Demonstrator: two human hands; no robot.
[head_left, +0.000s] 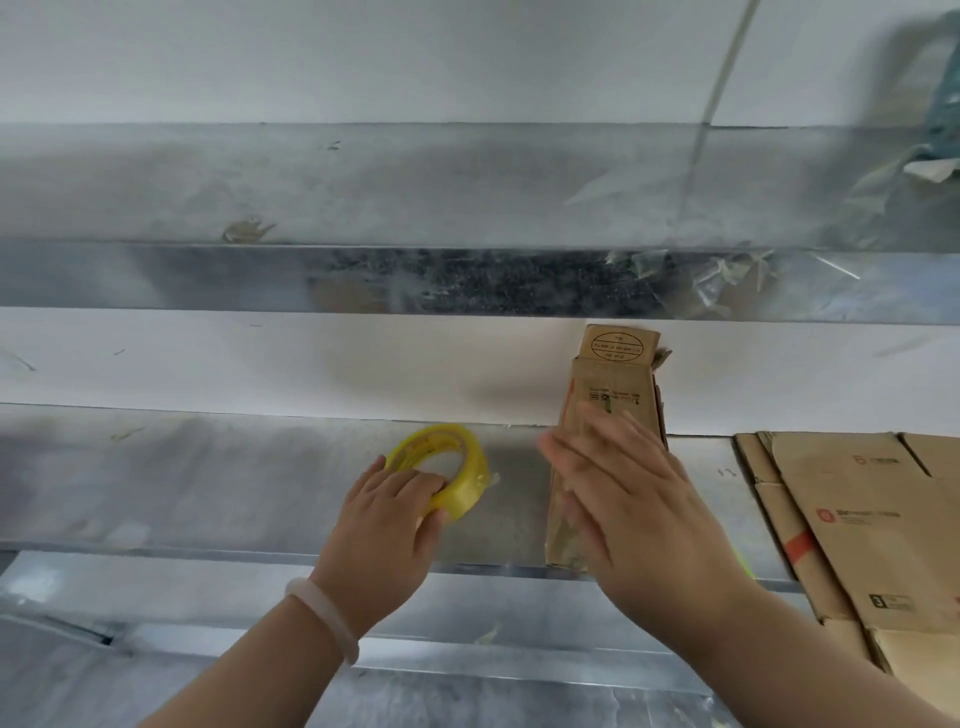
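My left hand (387, 525) grips a yellow roll of packing tape (457, 467) that rests on a metal shelf (208, 483); the fingers curl over the roll's near rim. A small flattened brown cardboard box (615, 384) stands on the shelf to the right, leaning against the white wall. My right hand (628, 499) lies flat against the box's front with straight fingers, covering its lower half. The hand is blurred.
A stack of flattened cardboard boxes (857, 525) lies on the shelf at the right. An upper metal shelf (363, 192) runs across above, with scraps of clear tape (727, 280) on its front edge. A teal bag (940, 104) hangs at the top right.
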